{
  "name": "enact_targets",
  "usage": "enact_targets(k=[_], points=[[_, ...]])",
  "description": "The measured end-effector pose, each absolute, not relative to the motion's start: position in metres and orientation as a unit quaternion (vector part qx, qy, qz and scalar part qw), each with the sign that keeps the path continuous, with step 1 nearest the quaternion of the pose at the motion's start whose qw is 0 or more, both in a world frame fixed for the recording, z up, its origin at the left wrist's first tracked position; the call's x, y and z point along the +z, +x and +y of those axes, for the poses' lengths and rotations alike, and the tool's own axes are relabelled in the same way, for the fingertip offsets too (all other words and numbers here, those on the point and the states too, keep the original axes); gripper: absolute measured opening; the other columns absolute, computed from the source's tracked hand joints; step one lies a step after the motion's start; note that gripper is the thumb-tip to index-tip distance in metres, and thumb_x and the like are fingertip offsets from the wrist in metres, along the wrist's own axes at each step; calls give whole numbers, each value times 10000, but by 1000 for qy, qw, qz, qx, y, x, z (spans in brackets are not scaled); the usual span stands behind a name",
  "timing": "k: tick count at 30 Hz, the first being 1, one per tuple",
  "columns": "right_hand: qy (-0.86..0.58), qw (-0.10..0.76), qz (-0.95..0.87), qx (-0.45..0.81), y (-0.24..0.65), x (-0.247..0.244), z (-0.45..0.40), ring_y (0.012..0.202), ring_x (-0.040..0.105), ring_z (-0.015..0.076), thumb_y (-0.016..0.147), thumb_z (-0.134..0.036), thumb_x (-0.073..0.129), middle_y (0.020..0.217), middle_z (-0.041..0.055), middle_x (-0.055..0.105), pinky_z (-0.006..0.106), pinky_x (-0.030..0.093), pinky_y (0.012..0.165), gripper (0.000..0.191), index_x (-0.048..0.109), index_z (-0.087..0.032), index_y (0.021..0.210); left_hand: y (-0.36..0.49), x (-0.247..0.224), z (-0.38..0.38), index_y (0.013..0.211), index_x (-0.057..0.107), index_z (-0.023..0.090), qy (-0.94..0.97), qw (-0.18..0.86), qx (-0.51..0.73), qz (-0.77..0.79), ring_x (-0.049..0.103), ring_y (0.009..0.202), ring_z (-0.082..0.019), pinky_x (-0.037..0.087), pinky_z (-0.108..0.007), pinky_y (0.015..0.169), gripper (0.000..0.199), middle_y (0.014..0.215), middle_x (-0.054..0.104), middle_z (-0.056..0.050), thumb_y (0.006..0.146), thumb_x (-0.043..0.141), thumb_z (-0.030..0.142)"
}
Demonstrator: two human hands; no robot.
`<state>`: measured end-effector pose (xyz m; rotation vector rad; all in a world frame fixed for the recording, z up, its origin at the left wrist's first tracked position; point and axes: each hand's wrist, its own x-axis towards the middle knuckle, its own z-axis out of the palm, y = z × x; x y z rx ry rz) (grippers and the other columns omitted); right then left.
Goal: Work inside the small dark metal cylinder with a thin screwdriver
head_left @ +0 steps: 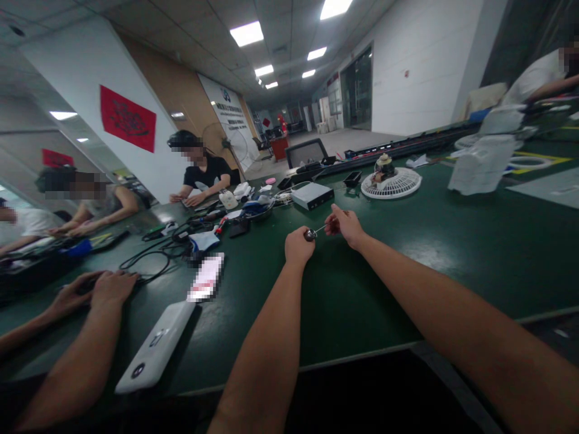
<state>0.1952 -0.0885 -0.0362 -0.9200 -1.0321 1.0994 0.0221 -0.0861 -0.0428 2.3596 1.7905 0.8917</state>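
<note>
Just above the table, my left hand [299, 246] is closed around a small dark rounded piece [310, 235] with a shiny end. From that piece a thin metal rod [321, 228] sticks out to the right. The rod's far end meets the curled fingertips of my right hand [347, 226], which is closed there. What else those fingers may hold is hidden. Behind my hands lies a silver box [312, 195] with a dark front. A round white fan grille [391, 184] with a motor on it lies beyond my right hand.
The green table [452, 259] bears a white power bank [158, 346], a lit phone [207, 277], tangled cables [154, 260] and a bag-wrapped object [483, 158]. A co-worker's hands [102, 286] are at the left. Other people sit across the table.
</note>
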Motion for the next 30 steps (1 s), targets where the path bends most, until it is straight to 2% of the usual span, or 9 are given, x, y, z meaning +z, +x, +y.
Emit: enact_targets(k=[4, 8, 12, 19, 26, 30], points=[[-418, 640, -462, 449, 196, -39, -86, 387, 597, 144, 884, -693, 579, 472, 54, 639, 239, 431, 394, 596, 627, -169, 603, 22, -44, -86, 947, 736, 261, 761, 28, 283, 582, 696, 856, -203, 442, -271, 717, 152, 901, 773, -41, 820, 658, 229], [-426, 655, -464, 417, 198, -40, -85, 419, 611, 134, 859, -705, 609, 517, 61, 667, 227, 425, 405, 587, 656, -159, 649, 22, -43, -87, 967, 735, 265, 760, 36, 293, 579, 698, 871, -199, 454, -267, 731, 162, 921, 775, -34, 826, 664, 230], [-402, 644, -480, 440, 196, -37, -88, 440, 627, 137, 852, -715, 609, 563, 71, 696, 227, 426, 415, 587, 670, -153, 695, 22, -41, -87, 974, 738, 259, 760, 32, 286, 583, 696, 868, -197, 460, -264, 735, 166, 920, 773, -36, 825, 672, 228], [-420, 630, -486, 437, 196, -35, -90, 396, 599, 137, 860, -730, 583, 485, 57, 644, 235, 430, 406, 620, 639, -165, 612, 22, -41, -88, 956, 736, 257, 765, 43, 289, 574, 695, 876, -191, 469, -260, 755, 167, 922, 773, -33, 809, 681, 199], [-402, 632, -485, 451, 196, -34, -89, 430, 623, 131, 846, -718, 626, 575, 66, 703, 226, 424, 407, 582, 675, -156, 704, 22, -40, -88, 971, 738, 255, 760, 43, 288, 581, 700, 879, -198, 478, -261, 769, 165, 928, 773, -42, 826, 673, 213], [-400, 628, -477, 467, 196, -34, -90, 408, 616, 139, 866, -709, 598, 511, 58, 665, 232, 428, 402, 599, 652, -157, 640, 22, -42, -87, 988, 739, 252, 767, 36, 287, 573, 699, 867, -193, 473, -258, 753, 180, 928, 774, -45, 830, 664, 212]])
